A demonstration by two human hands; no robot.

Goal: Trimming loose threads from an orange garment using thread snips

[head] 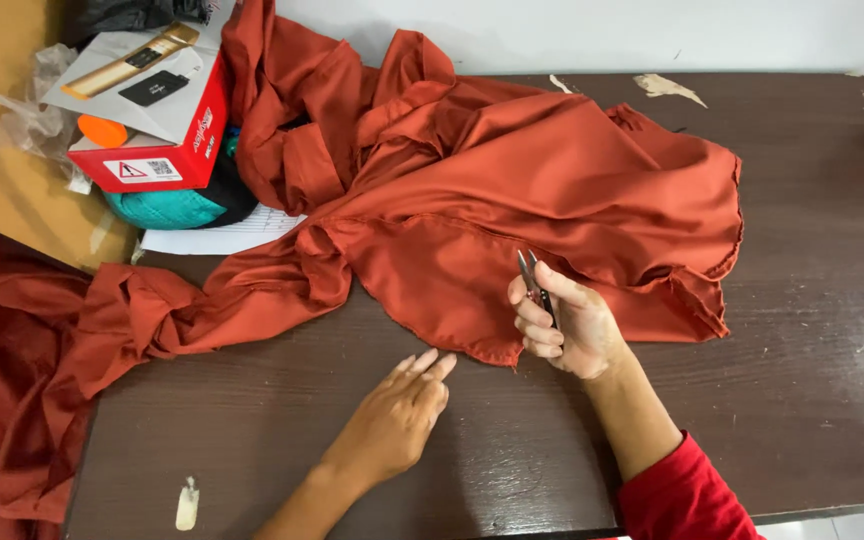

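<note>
A rust-orange garment [512,190] lies crumpled across the dark wooden table [812,300], trailing off the left edge. My right hand [567,325] grips a small pair of thread snips [534,280], blades pointing up over the garment's lower hem. Palm down on the bare wood just below that hem rests my left hand [397,420], fingers straight and close together, fingertips almost at the cloth and holding nothing. A red sleeve covers my right forearm.
At the back left stands a red and white box [157,120] on a teal bundle [167,208] and white paper sheets [222,235]. A clear plastic bag [12,115] lies beside it. More orange cloth [2,380] hangs at the left.
</note>
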